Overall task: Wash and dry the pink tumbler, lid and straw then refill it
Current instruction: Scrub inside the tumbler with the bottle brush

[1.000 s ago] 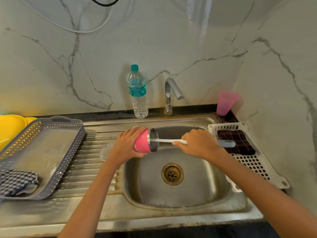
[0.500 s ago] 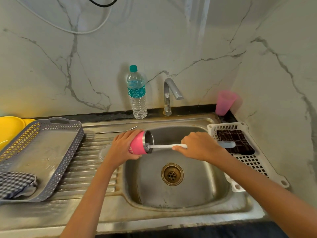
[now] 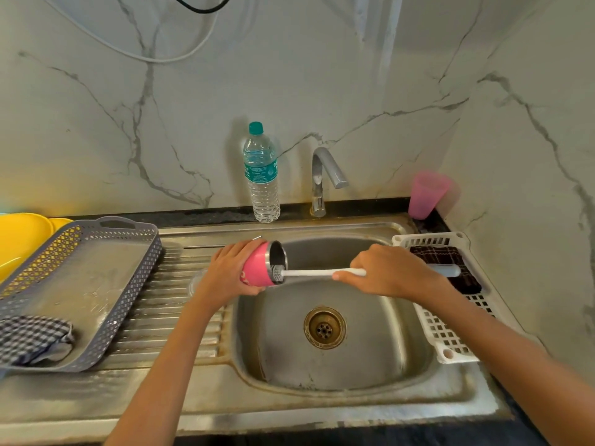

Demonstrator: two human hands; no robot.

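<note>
My left hand (image 3: 225, 272) grips the pink tumbler (image 3: 257, 268), held on its side over the sink's left edge with its steel mouth facing right. My right hand (image 3: 389, 272) holds a white bottle brush (image 3: 309, 272) by its handle; the bristle head sits just inside the tumbler's mouth. A clear lid (image 3: 194, 283) lies on the ribbed drainboard, partly hidden behind my left wrist. A thin metal straw (image 3: 222, 245) lies along the drainboard's back edge.
Steel sink basin (image 3: 370, 358) with brass drain (image 3: 324, 328), tap (image 3: 325, 175) not running. Water bottle (image 3: 261, 175) stands behind. Grey tray (image 3: 135, 284) with checked cloth (image 3: 32, 339) at left, white basket (image 3: 450, 346) with dark cloth at right, pink cup (image 3: 426, 193) in the corner.
The brush has slid back out of the tumbler, so its bristle head now shows at the mouth. The tumbler has stayed over the sink's left edge.
</note>
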